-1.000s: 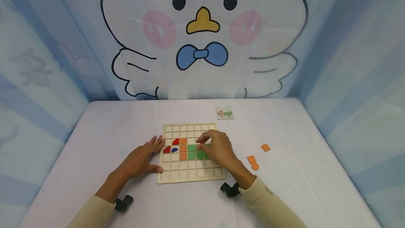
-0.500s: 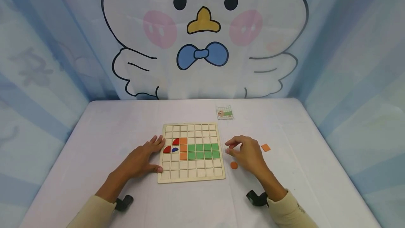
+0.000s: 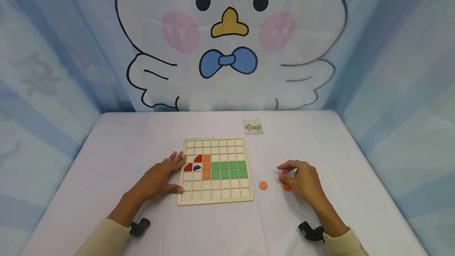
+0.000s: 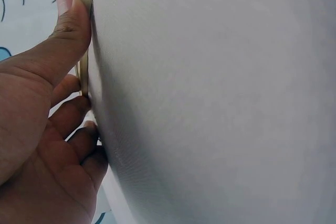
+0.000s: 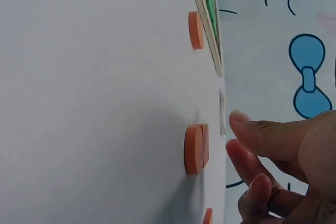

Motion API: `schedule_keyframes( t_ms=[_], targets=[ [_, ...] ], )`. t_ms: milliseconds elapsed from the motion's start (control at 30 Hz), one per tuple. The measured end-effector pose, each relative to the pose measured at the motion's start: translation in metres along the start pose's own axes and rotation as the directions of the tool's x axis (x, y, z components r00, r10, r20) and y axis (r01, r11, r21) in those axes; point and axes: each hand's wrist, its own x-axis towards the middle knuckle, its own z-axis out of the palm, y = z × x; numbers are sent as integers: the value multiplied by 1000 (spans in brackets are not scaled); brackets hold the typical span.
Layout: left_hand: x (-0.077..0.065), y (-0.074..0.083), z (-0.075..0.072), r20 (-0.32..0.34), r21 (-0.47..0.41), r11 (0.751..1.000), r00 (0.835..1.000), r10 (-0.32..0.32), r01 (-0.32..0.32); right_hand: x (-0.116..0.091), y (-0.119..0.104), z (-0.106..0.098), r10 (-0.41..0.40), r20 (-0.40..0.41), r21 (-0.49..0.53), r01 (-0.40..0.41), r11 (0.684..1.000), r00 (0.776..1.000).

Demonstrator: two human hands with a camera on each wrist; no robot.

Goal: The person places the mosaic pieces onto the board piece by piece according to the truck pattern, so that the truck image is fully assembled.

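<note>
A wooden grid board [image 3: 217, 194] lies on the table, with red quarter-rounds [image 3: 188, 167], a blue half-round [image 3: 197, 168], orange squares [image 3: 206, 166] and two rows of green squares [image 3: 224, 165] in its cells. My left hand [image 3: 161, 177] rests against the board's left edge, fingers and thumb spread. Right of the board, my right hand [image 3: 300, 179] hovers with thumb and fingers apart, holding nothing. Below its fingertips lie an orange disc [image 5: 193, 149] and an orange square [image 5: 206, 145], partly hidden in the head view. Another orange disc [image 3: 263, 185] lies between board and hand.
A small picture card [image 3: 252, 126] with a gridded animal drawing lies behind the board. One more orange piece [image 5: 208, 216] shows at the bottom of the right wrist view. A curtain [image 3: 227, 90] with a cartoon bird hangs behind the white table [image 3: 142, 129].
My right hand has moved from over the board out to the right, to the loose orange pieces. The green rows are now fully uncovered. My left hand has stayed put.
</note>
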Motion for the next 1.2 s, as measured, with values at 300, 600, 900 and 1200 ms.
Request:
schedule_keyframes(
  t_ms=[300, 600, 900, 1200],
  targets=[
    [-2, 2, -1, 4, -9, 1000, 1000, -5, 5, -3, 15, -1, 2, 20, -37, -2, 999, 1000],
    [-1, 1, -1, 6, -10, 1000, 1000, 0, 0, -1, 14, 0, -4, 69, -77, 9, 997, 998],
    [-1, 2, -1, 9, -1, 1000, 1000, -8, 8, 1, 11, 5, -29, 61, -45, 32, 998, 998],
    [-1, 1, -1, 6, 3, 1000, 1000, -6, 6, 8, -11, 17, -23, 37, 71, 20, 997, 999]
  ],
)
